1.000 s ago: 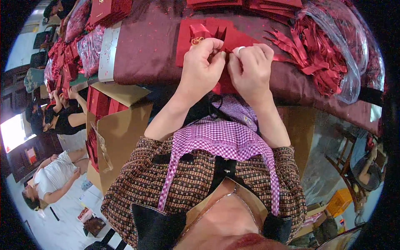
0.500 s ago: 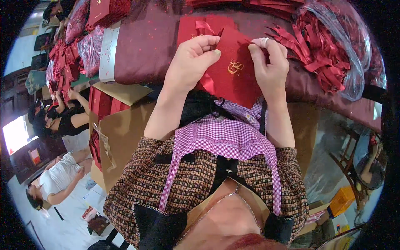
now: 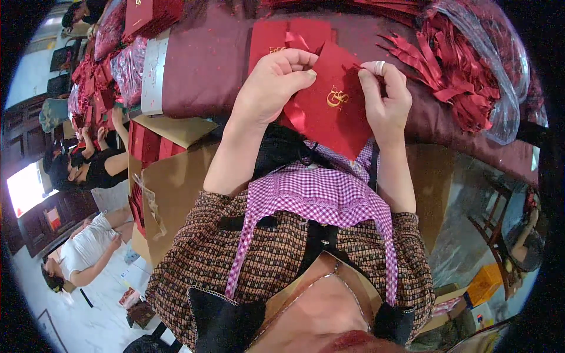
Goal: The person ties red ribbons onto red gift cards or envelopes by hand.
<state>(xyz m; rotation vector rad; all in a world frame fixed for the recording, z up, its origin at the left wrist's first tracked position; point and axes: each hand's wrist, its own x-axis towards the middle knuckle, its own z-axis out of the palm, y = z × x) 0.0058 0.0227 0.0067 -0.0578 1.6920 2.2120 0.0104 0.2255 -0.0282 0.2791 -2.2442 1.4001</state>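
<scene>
A flat red paper piece with a gold emblem [image 3: 347,120] is held up over the near edge of the table, tilted. My left hand [image 3: 282,79] pinches its upper left edge between thumb and fingers. At the upper right edge, my right hand [image 3: 385,100], with a white band round one finger, closes thumb against fingertip. A shiny red ribbon [image 3: 296,116] hangs below my left hand, partly behind the piece. Just beyond lies a similar red piece [image 3: 265,38] with gold print and a ribbon across it. The fingertips hide what exactly they grip at the edges.
Loose red ribbons [image 3: 447,76] spill from a clear plastic bag [image 3: 506,112] on the right of the maroon-covered table [image 3: 203,65]. Red pieces are stacked [image 3: 154,16] at the far left. An open cardboard box [image 3: 182,188] stands left of me. Other people sit at the left and right.
Both hands and the red paper piece have shifted slightly right and a little nearer. The pinch of each hand looks the same.
</scene>
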